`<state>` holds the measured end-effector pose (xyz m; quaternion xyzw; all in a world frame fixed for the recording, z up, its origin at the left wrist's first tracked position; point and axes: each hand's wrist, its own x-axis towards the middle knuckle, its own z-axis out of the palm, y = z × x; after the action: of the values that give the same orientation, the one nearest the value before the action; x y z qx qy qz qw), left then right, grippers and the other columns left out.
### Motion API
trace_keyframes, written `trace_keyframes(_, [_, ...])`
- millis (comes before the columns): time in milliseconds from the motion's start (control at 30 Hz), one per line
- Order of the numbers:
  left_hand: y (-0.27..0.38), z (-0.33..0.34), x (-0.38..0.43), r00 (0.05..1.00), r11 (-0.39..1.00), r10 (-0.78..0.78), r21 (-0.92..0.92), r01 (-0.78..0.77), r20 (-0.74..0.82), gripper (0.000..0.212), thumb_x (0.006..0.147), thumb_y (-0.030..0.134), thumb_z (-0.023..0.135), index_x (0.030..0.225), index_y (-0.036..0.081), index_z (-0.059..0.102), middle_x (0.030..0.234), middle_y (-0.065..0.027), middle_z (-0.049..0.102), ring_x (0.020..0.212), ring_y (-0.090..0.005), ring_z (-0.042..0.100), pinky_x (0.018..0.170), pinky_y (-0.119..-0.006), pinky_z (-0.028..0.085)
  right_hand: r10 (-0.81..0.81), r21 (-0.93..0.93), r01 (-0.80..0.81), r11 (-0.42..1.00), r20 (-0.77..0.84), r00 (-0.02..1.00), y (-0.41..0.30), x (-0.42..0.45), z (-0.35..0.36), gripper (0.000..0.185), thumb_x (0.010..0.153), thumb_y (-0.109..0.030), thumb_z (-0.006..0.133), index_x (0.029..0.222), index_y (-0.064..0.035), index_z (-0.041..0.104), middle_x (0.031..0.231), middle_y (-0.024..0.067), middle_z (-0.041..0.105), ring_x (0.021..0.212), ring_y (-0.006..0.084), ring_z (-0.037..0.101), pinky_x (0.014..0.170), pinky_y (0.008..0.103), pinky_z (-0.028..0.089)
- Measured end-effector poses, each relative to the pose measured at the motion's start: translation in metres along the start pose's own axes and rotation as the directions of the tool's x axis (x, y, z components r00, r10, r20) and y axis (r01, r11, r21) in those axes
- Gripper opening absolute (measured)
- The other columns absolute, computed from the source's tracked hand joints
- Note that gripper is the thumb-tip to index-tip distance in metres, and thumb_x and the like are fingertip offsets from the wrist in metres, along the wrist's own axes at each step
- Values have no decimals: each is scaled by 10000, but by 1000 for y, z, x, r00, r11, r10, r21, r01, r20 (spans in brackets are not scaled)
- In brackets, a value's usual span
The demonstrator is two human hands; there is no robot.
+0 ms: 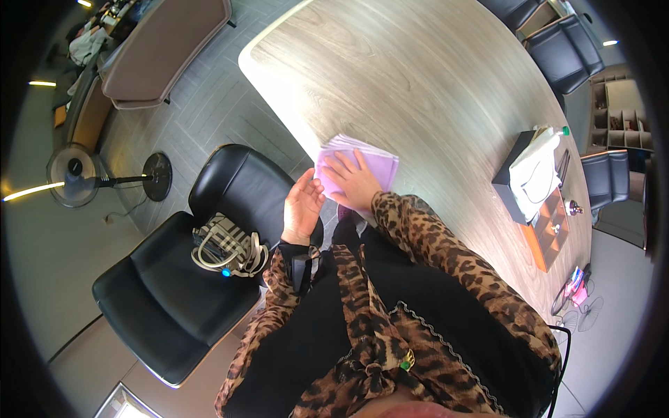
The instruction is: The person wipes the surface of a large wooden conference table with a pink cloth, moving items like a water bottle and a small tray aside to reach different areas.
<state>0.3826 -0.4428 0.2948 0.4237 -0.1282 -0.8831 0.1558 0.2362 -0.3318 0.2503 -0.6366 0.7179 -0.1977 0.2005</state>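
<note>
A stack of folded lilac sheets (pixel 385 166), cloth or paper, lies at the near left corner of the wood-grain table (pixel 418 94). Several layered edges show along its far side. My right hand (pixel 355 180) rests palm down on top of it, fingers spread. Just left of the stack, beyond the table edge, my left hand (pixel 304 209) is raised with its palm turned up and the fingers loosely bent. Nothing is in that palm. Whether its fingertips touch the stack's left edge cannot be made out.
A black chair (pixel 167 292) on my left carries a striped bag (pixel 225 243). Beyond it stands a pedestal fan (pixel 157 176). On the table's right are a black box (pixel 515 177), a white plastic bag (pixel 533 167) and an orange-brown compartment tray (pixel 546 240).
</note>
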Motion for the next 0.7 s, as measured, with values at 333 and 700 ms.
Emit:
trace_keyframes(333, [-2, -6, -9, 1000, 999, -10, 51, 11, -6, 390, 934, 215, 490, 1254, -8, 478, 929, -59, 561, 854, -157, 556, 742, -258, 480, 338, -72, -336, 939, 18, 941, 45, 5, 25, 644, 877, -465, 457, 1427, -147, 351, 1525, 62, 246, 1426, 225, 160, 1143, 519, 50])
trace_keyframes(700, [-24, 3, 6, 979, 972, -189, 157, 175, 77, 399, 934, 234, 506, 1258, 1, 494, 934, -43, 569, 873, -144, 541, 761, -250, 454, 681, -133, -746, 652, -329, 654, 114, -131, 18, 623, 872, -439, 495, 1409, -146, 375, 1503, 85, 295, 1400, 260, 227, 1128, 528, 103])
